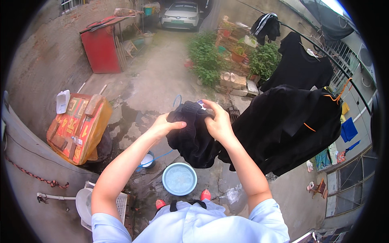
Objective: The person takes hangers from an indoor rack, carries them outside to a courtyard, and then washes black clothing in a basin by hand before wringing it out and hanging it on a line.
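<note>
Both my hands hold up a dark garment with a gathered elastic waistband (194, 136) in front of me. My left hand (165, 126) grips its left edge, thumb across the front. My right hand (219, 123) grips the opposite edge beside a small white tag (201, 104). The hook of a blue hanger (177, 100) rises behind the garment at its left; the rest of the hanger is hidden. Just to the right, a large black garment (288, 127) hangs with an orange hanger (339, 97) by it. Further back a black T-shirt (299, 60) and a black garment with white stripes (266, 27) hang.
A dark pole (322, 53) carries the hanging clothes. On the wet concrete stand a light blue basin of water (179, 179) and a small bucket (148, 159). A white sink (83, 205) is at lower left, a brick-weighted box (76, 127) above it. Leafy plants (206, 57) grow ahead.
</note>
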Demonstrator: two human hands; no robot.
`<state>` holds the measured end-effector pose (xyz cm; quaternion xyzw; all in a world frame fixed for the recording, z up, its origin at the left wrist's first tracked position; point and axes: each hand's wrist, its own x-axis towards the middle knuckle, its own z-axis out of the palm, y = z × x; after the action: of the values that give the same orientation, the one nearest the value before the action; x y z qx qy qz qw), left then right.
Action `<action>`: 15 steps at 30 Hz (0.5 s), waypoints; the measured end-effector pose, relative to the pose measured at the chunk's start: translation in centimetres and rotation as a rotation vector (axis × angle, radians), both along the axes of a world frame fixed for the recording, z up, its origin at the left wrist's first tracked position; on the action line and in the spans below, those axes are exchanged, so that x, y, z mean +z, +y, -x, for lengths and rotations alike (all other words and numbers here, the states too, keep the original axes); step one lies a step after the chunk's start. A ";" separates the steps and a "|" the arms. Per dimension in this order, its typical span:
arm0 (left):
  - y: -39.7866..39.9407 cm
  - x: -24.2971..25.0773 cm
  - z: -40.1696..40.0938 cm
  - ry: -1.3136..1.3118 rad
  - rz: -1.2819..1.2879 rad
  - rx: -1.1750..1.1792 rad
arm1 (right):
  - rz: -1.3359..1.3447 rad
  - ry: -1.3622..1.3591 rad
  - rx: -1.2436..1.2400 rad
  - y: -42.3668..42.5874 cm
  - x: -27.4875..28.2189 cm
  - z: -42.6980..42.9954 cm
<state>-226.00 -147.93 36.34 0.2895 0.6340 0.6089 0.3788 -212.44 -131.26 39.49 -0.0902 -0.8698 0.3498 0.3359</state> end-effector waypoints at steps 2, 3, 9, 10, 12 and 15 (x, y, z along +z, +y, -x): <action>-1.4 -0.9 0.7 -0.023 -0.040 0.108 | -0.342 -0.108 -0.139 0.0 1.2 0.7; -2.0 -1.5 1.0 -0.048 -0.069 0.195 | -0.450 -0.249 -0.246 -0.3 2.4 0.7; -2.8 -4.7 2.5 0.011 -0.090 0.204 | 0.463 -0.284 -0.170 4.4 7.4 1.4; -2.8 -5.3 2.7 0.076 -0.074 0.211 | 0.560 -0.268 -0.125 5.1 7.3 2.0; -2.8 -6.1 2.4 0.108 -0.101 0.231 | 0.656 -0.247 -0.088 6.6 6.6 3.1; -3.4 -6.0 3.8 0.188 -0.128 0.332 | 0.758 -0.234 -0.103 7.0 6.2 3.9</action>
<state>-229.80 -151.36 30.35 0.2603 0.6654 0.6724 0.1931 -216.32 -124.22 45.73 -0.2905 -0.7061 0.6159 0.1944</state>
